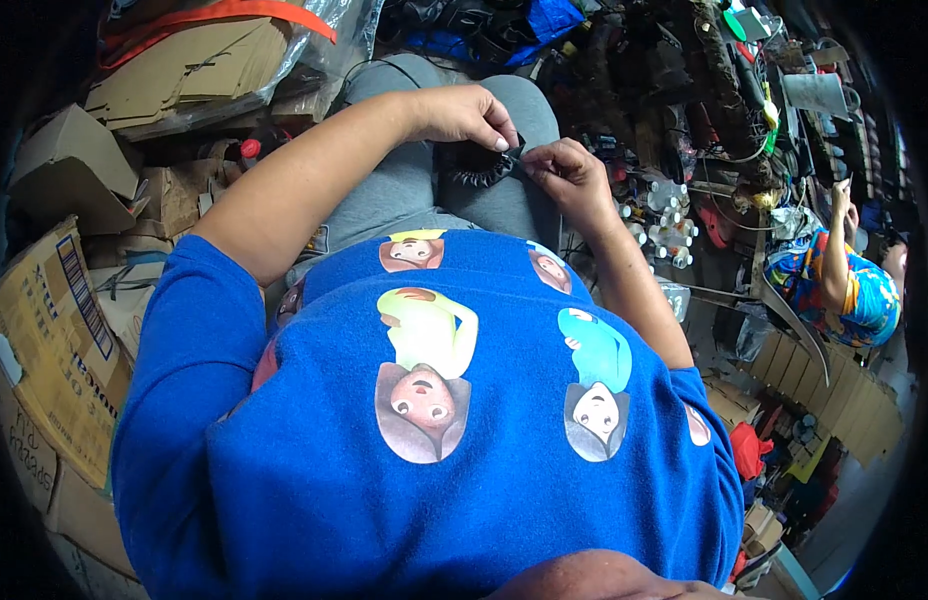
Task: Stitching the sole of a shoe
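My left hand [468, 114] and my right hand [572, 178] meet above my lap, close together. A black piece with a gathered, ruffled edge [478, 178] hangs below my left hand, over the gap between my thighs. Its exact kind is unclear. The fingertips of both hands are pinched at its small upper dark end [517, 150]. My left fingers bend down onto it from above, while my right thumb and finger grip it from the side. Grey trousers [369, 195] cover my legs beneath.
Flattened cardboard [199, 75] and an open carton [74, 165] lie to my left. A red-capped bottle [251, 149] stands near my left arm. Several small clear bottles [672, 232] are grouped at my right. Another person in a bright patterned shirt [839, 290] sits farther right.
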The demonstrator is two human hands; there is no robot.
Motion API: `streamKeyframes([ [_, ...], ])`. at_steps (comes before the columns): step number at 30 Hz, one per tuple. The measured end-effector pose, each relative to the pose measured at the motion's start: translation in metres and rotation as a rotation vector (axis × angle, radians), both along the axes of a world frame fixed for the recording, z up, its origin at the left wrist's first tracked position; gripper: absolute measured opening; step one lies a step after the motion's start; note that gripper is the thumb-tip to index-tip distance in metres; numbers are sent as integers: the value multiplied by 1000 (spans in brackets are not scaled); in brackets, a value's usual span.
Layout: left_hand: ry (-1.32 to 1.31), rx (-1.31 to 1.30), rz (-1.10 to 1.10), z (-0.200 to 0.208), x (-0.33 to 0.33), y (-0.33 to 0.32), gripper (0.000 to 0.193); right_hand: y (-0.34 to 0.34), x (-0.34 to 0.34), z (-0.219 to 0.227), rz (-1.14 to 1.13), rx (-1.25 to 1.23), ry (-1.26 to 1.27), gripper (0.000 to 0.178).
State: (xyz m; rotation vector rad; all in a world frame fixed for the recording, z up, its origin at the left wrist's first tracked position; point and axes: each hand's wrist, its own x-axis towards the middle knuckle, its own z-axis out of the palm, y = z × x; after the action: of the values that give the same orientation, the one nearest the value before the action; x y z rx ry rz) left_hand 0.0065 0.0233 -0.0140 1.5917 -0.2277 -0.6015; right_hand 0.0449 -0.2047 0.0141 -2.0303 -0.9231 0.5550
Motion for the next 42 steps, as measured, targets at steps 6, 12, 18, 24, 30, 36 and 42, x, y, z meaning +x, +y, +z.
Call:
streamKeyframes([
  [6,82,35,-80,5,2,2,34,0,-20,7,-68,-46,-137,21],
  [12,75,34,-103,7,1,2,35,8,-23,28,40,-209,-338,20],
  [18,50,57,-153,6,2,2,37,26,-16,52,282,-415,-547,26],
  [24,-103,184,-107,9,-4,5,33,43,2,51,439,-483,-572,26],
  [30,-199,161,31,-2,0,3,27,38,19,33,392,-341,-317,13],
  [36,-248,191,36,0,-1,4,16,36,25,51,222,-318,-240,12],
  [42,-462,310,54,-3,-7,1,16,40,24,44,297,-335,-252,11],
])
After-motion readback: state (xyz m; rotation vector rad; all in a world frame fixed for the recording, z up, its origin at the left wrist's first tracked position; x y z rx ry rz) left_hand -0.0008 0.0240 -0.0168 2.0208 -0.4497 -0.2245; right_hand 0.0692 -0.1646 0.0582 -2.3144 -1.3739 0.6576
